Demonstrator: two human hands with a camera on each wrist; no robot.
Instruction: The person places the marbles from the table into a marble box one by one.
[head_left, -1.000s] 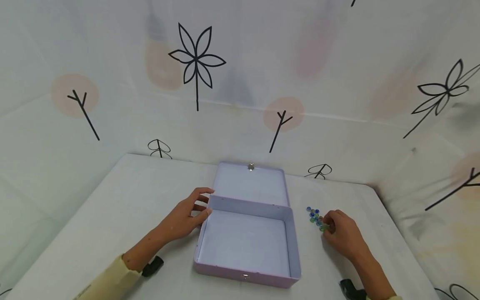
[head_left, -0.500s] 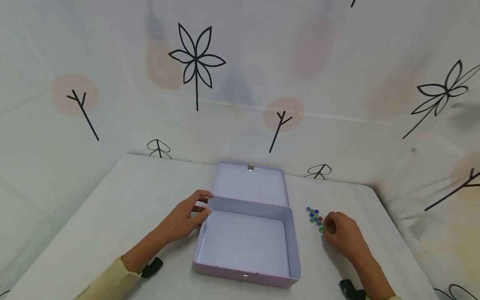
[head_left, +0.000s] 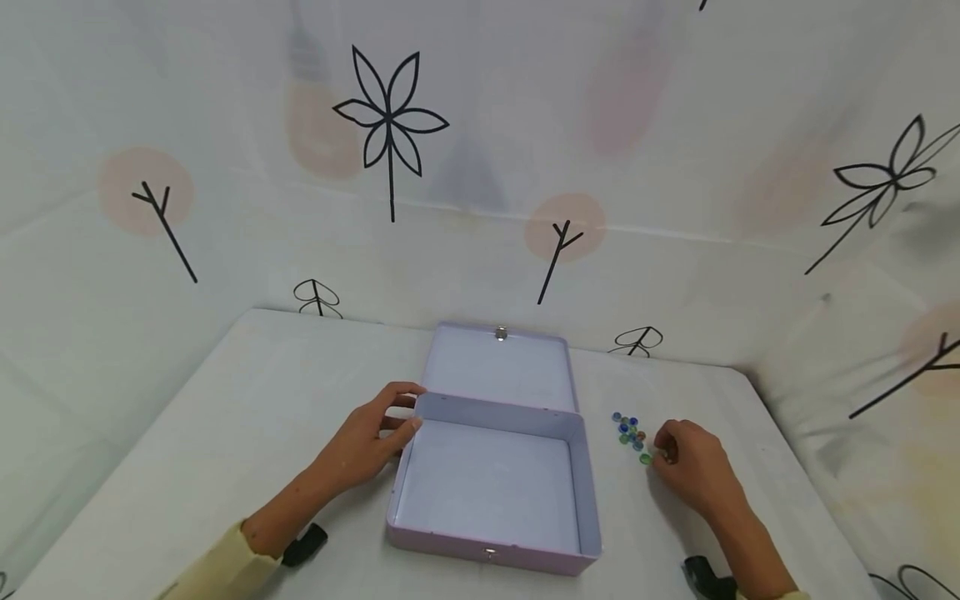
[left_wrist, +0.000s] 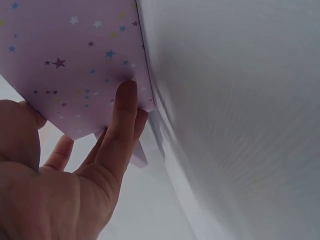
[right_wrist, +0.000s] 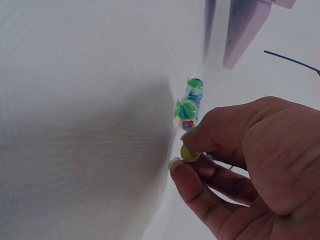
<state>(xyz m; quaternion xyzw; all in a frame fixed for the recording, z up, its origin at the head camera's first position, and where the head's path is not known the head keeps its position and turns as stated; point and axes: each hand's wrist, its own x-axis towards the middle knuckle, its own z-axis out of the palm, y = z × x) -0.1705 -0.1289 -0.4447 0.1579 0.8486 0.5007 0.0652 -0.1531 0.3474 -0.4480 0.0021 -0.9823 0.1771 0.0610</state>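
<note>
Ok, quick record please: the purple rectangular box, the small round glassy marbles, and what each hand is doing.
Box: open, on the white tabletop; no marbles visible inside
Lid: folded back behind the box
Left hand: touches the box's left side, near its back corner
Right hand: pinches a yellow-green marble
Loose marbles: blue, green and reddish, right of the box

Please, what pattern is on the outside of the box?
The box has small multicoloured stars on light purple, clearest in the left wrist view.

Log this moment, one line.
left hand: touches star-patterned lilac box | right hand: pinches yellow-green marble | lid: open | other marbles: on table
</note>
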